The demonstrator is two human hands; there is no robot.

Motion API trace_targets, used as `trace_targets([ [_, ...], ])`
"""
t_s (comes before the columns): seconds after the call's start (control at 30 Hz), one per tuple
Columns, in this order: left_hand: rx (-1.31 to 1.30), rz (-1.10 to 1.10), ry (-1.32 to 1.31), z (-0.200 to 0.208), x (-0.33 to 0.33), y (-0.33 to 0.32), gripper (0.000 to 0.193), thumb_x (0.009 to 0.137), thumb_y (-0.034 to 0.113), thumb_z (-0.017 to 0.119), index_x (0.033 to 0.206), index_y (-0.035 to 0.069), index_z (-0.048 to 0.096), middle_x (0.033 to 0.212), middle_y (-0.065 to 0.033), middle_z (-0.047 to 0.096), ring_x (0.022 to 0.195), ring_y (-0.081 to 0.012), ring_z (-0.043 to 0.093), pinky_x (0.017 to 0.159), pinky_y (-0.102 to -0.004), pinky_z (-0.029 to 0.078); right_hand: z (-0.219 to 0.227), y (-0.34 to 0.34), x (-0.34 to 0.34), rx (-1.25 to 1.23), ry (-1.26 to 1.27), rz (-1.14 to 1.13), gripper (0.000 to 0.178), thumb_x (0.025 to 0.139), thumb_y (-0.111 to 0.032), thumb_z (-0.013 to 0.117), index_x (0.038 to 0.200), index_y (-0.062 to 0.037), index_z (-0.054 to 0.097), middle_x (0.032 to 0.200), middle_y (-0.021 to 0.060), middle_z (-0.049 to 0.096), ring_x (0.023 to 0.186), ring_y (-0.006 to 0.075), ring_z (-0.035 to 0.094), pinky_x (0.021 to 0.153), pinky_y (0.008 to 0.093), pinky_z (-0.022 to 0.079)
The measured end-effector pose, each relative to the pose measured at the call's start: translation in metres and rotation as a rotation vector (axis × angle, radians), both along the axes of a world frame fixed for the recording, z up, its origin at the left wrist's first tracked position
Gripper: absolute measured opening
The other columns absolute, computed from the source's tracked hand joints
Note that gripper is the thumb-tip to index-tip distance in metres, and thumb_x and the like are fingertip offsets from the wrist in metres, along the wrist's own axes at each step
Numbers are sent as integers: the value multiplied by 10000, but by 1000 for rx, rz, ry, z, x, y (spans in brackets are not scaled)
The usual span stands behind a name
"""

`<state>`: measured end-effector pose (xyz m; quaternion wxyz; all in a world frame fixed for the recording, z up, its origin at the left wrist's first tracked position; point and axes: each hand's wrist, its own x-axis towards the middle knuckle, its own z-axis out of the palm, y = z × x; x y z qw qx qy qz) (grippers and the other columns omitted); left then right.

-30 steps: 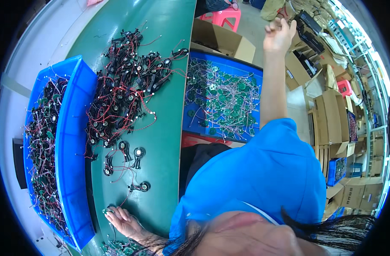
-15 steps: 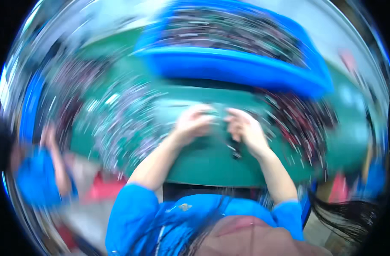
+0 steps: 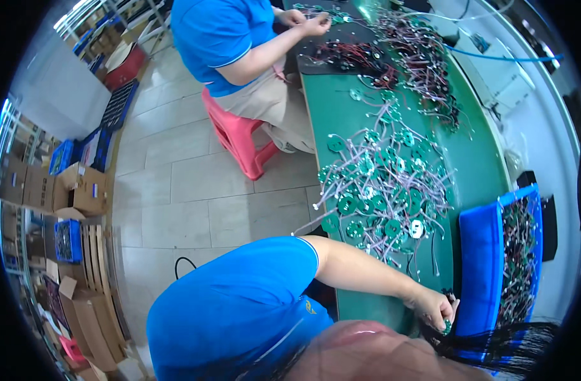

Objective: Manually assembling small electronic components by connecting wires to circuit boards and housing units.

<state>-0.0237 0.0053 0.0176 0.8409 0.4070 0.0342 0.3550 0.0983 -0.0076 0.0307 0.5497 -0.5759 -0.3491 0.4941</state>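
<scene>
My left hand [image 3: 432, 307] is over the near part of the green table [image 3: 376, 306], its fingers closed on a small green circuit board [image 3: 447, 326]. Only the board's edge shows past the fingertips. Against it lies a sliver of my right hand [image 3: 455, 308]; the rest is hidden by my head and hair, so its grip does not show. Farther along the table spreads a loose heap of round green circuit boards [image 3: 392, 227] with pale wires. Close by my hands stands a blue bin [image 3: 481, 270] filled with wired parts [image 3: 519, 260].
A co-worker in a blue shirt [image 3: 217, 28] sits on a red stool [image 3: 240, 149] at the far end. Red and black wires [image 3: 351, 54] lie before them, beside another wire pile [image 3: 424, 70]. Cardboard boxes [image 3: 84, 190] and shelving line the left, across the tiled floor [image 3: 182, 174].
The view has swung left, from facing the table to looking along it, and is sharper. The co-worker and floor show plainly now. My hands sit at the lower right and the right one is mostly hidden.
</scene>
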Motion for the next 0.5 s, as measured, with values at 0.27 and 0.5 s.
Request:
trace_targets([
  [0.27, -76, 295, 92, 16, 6, -3, 65, 784, 101, 598, 799, 60, 550, 603, -13, 523, 436, -108, 428, 377, -216, 333, 5, 8, 43, -152, 138, 139, 357, 955, -352, 443, 1031, -19, 548, 699, 62, 565, 530, 133, 531, 453, 176, 410],
  [0.5, 451, 1440, 296, 49, -9, -17, 71, 814, 58, 587, 867, 30, 549, 770, -46, 548, 629, -160, 515, 597, -271, 443, 19, -7, 23, 218, 575, 304, 306, 957, -345, 441, 1029, -68, 549, 720, 59, 581, 477, 46, 413, 421, 146, 299],
])
